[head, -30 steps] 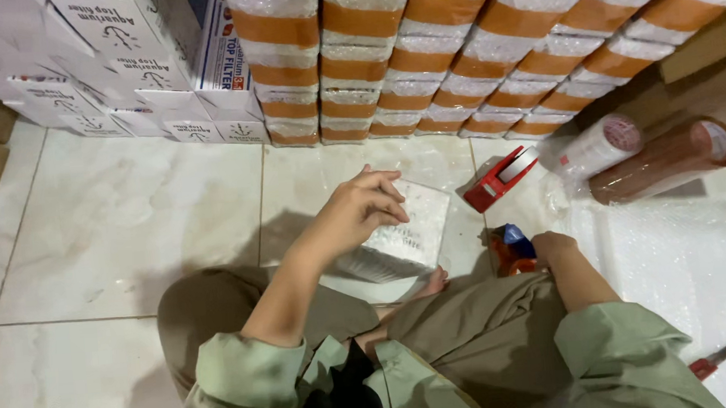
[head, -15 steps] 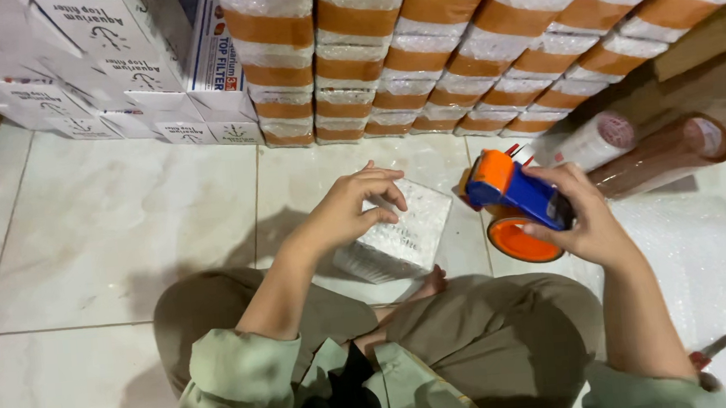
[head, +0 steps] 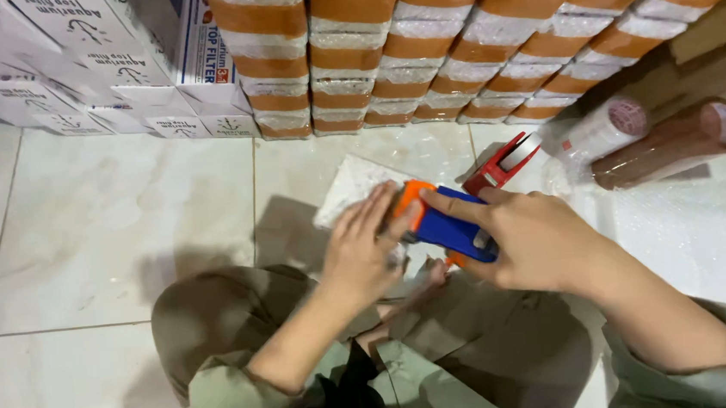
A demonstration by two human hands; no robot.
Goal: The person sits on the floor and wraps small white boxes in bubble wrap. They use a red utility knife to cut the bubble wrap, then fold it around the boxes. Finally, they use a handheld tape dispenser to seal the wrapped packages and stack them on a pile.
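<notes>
The bubble-wrapped parcel (head: pixel 353 192) lay on the tiled floor (head: pixel 123 231), just in front of the person's knees. The left hand (head: pixel 367 251) pressed flat and open on the parcel. The right hand (head: pixel 538 238) gripped a blue-and-orange tape dispenser (head: pixel 442 224) against the parcel's near edge. A red tape dispenser (head: pixel 502 163) lay just beyond it.

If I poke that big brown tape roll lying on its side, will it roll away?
Probably. The brown tape roll is a round cylinder lying sideways on smooth floor tiles, so it may roll easily. The clear-wrapped roll lying close beside it might stop it.
</notes>
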